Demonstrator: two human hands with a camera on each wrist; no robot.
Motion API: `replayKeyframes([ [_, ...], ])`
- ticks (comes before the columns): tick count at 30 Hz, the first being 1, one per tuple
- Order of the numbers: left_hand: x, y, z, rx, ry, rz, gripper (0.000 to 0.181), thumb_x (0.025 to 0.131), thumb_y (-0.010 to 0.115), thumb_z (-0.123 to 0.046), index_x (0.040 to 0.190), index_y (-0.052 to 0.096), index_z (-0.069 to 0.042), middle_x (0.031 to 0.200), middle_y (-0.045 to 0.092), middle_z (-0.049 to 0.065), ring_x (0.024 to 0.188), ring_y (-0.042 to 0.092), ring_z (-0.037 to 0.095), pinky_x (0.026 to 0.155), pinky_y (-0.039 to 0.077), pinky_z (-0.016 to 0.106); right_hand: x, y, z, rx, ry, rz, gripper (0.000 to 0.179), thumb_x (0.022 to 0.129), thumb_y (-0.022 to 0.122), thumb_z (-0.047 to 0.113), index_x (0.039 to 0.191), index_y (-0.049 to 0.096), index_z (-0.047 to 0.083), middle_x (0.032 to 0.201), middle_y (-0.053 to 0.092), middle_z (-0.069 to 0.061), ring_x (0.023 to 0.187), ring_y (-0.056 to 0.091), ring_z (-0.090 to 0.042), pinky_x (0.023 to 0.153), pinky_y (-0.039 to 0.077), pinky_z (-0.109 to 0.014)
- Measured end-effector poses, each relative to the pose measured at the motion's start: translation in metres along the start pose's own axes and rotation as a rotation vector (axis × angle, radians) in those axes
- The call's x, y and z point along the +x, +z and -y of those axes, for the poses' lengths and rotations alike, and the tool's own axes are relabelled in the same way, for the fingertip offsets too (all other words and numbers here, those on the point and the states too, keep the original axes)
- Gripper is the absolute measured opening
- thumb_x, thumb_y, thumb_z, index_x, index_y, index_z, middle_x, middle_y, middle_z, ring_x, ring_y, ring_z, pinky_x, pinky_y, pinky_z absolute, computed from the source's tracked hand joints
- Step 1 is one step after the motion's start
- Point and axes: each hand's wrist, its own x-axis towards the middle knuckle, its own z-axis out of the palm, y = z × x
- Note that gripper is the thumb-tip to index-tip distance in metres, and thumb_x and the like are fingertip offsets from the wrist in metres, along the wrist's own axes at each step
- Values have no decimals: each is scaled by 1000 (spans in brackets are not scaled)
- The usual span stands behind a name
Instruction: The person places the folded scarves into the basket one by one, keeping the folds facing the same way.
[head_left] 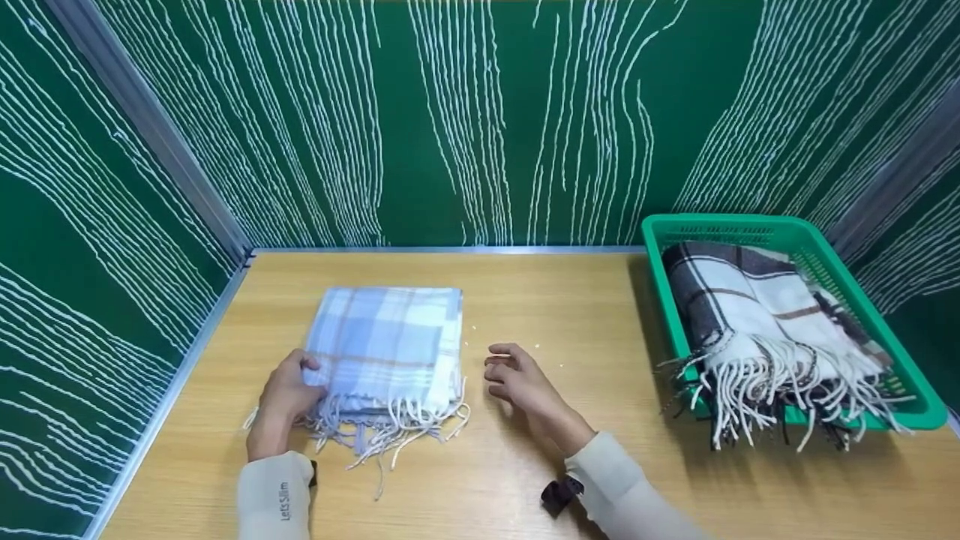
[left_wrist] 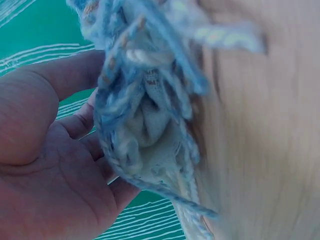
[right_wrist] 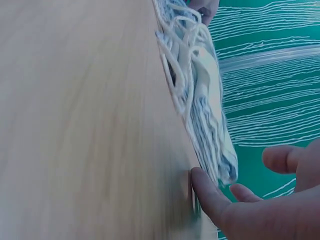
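A folded blue-and-white plaid scarf [head_left: 386,345] lies on the wooden table, its fringe spread toward the near side. Against its left edge rests my left hand [head_left: 289,394], with fingers loosely extended along the fabric. The left wrist view shows the bunched fringe [left_wrist: 150,110] and folded layers beside the open palm [left_wrist: 55,175]; the fingertips are partly hidden behind the cloth. To the right of the scarf my right hand [head_left: 529,382] hovers over the table, holding nothing. In the right wrist view its relaxed fingers [right_wrist: 212,197] are spread near the stacked folds [right_wrist: 205,100].
At the right stands a green plastic basket [head_left: 667,300] holding a folded brown, black and white plaid scarf [head_left: 757,292], whose fringe hangs over the near rim. Small white bits lie on the table [head_left: 585,315]. Green panels with white wavy lines [head_left: 517,120] enclose the back and sides.
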Motion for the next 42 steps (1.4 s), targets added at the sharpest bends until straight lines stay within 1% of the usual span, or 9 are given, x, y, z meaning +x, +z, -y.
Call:
replayKeyframes([
  [6, -1, 6, -6, -14, 6, 23, 37, 89, 70, 4, 122, 53, 4, 134, 57, 34, 116, 56, 46, 101, 47, 60, 0, 4, 0, 66, 46, 12, 44, 109, 43, 11, 150, 41, -6, 143, 52, -28, 126, 58, -36, 110, 50, -49],
  [11, -1, 9, -10, 6, 28, 29, 35, 88, 73, 3, 118, 54, 2, 135, 57, 33, 120, 55, 46, 105, 44, 62, 0, 6, 1, 128, 62, 22, 50, 109, 35, 16, 155, 34, -5, 151, 46, -30, 131, 54, -36, 112, 48, -51],
  [19, 1, 14, -15, -8, 32, 67, 34, 89, 73, 5, 116, 54, 0, 132, 58, 29, 115, 56, 43, 99, 48, 57, -2, 6, 1, 214, 77, 27, 53, 111, 33, 23, 156, 27, -5, 158, 36, -35, 140, 46, -43, 114, 46, -54],
  [25, 0, 16, -18, -19, 43, 88, 32, 89, 72, 6, 115, 54, 0, 131, 57, 28, 110, 57, 40, 92, 50, 50, -1, 5, -1, 238, 80, 19, 53, 111, 38, 26, 153, 27, -5, 155, 37, -37, 136, 50, -43, 109, 51, -52],
  [32, 1, 16, -19, -26, 51, 98, 32, 89, 72, 7, 113, 53, 0, 126, 58, 27, 107, 58, 39, 87, 51, 47, 0, 3, -2, 262, 80, 12, 49, 110, 41, 26, 147, 31, -4, 145, 42, -34, 118, 60, -35, 100, 57, -48],
  [34, 1, 16, -19, -30, 49, 104, 33, 89, 71, 6, 115, 52, 0, 129, 58, 28, 109, 58, 41, 88, 52, 49, 0, 2, -2, 271, 82, 16, 47, 109, 43, 25, 145, 33, -3, 142, 43, -32, 114, 61, -33, 99, 57, -47],
  [37, 1, 16, -17, -64, 60, 115, 41, 89, 69, 9, 123, 47, 1, 141, 52, 34, 120, 56, 47, 96, 52, 55, 0, 1, -2, 286, 87, 29, 44, 109, 45, 25, 141, 34, -2, 138, 44, -29, 111, 62, -32, 99, 57, -47],
  [39, 2, 16, -15, -102, 72, 125, 50, 88, 68, 10, 129, 41, 1, 146, 48, 36, 126, 54, 51, 101, 49, 59, -1, 0, -1, 302, 87, 45, 42, 108, 47, 24, 139, 35, -1, 136, 44, -27, 110, 62, -31, 99, 57, -46],
  [42, 2, 16, -13, -178, 70, 163, 67, 88, 67, 14, 143, 29, 2, 153, 40, 38, 134, 49, 54, 108, 45, 62, -2, -2, 1, 320, 89, 65, 43, 107, 49, 23, 140, 35, -1, 136, 45, -28, 111, 63, -32, 100, 56, -47],
])
